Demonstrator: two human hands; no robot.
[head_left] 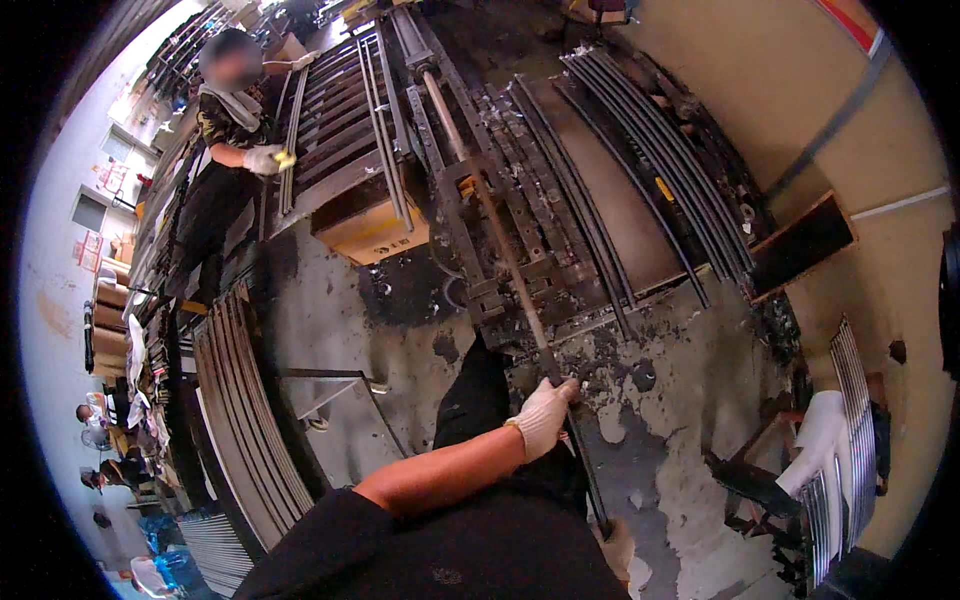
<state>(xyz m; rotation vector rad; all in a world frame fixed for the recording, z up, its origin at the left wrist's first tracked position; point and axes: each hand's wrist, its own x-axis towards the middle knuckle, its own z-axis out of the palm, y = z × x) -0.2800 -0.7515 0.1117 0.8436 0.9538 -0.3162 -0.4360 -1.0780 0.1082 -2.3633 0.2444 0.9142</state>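
Metal rod (526,297), brown on far stretch, dark on near stretch, running lengthwise from middle of dark greasy machine (487,302) toward lower edge; cannot tell if one piece throughout. Left hand (543,415) in white knitted glove, clenched around rod just past near end of machine, bare forearm coming in from near left. Right hand (618,552), also in pale glove, at rod's near end, low in view and partly hidden; cannot tell whether gripping. Far along machine: thick cylinder (410,42), in line with rod. Right of machine: row of long dark bars (655,160) lying side by side, small yellow object (664,189) among them. Far left: co-worker (232,115) in camouflage top and white gloves, at slatted rack (335,125) with thin bars (384,140) laid across, something yellow at near glove. Cardboard box (375,235) below rack's near end. Near left: stack of long grey strips (245,400), beside thin metal stand (345,385) on stained floor (660,440). Near right: bundle of shiny bars (852,400), white sheet (822,440) draped against it.
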